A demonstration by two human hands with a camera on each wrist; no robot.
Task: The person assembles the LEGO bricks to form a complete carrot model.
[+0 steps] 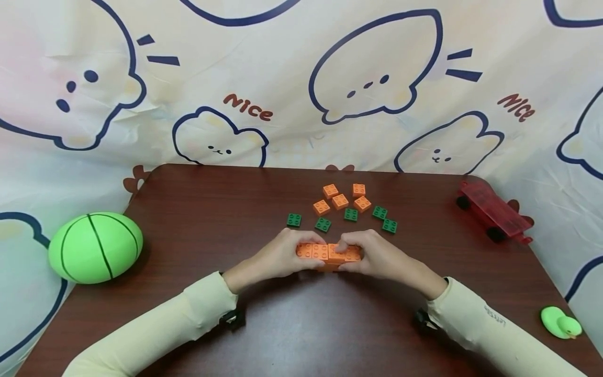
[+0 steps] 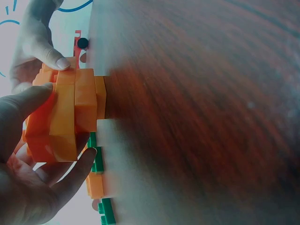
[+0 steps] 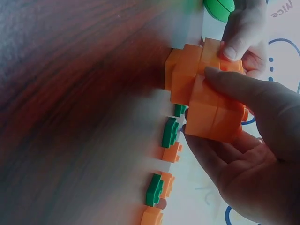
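Note:
Both hands hold one stacked build of orange toy bricks (image 1: 320, 252) at the middle of the table. My left hand (image 1: 282, 255) grips its left end, thumb on the near side and fingers behind. The right hand (image 1: 379, 255) grips the other end, its thumb on the near face and a finger over the top studs. In the left wrist view the orange build (image 2: 63, 112) is stepped, wide in its upper layers and narrow at the base, which is right at the tabletop. The right wrist view shows the same steps on the build (image 3: 201, 93). Fingers hide its ends.
Behind the hands lie several loose green bricks (image 1: 350, 214) and several loose orange bricks (image 1: 339, 201). A green ball (image 1: 96, 247) sits at the left, a red toy car (image 1: 495, 211) at the back right, a green toy duck (image 1: 560, 322) at the right edge of the brown table (image 1: 198, 209).

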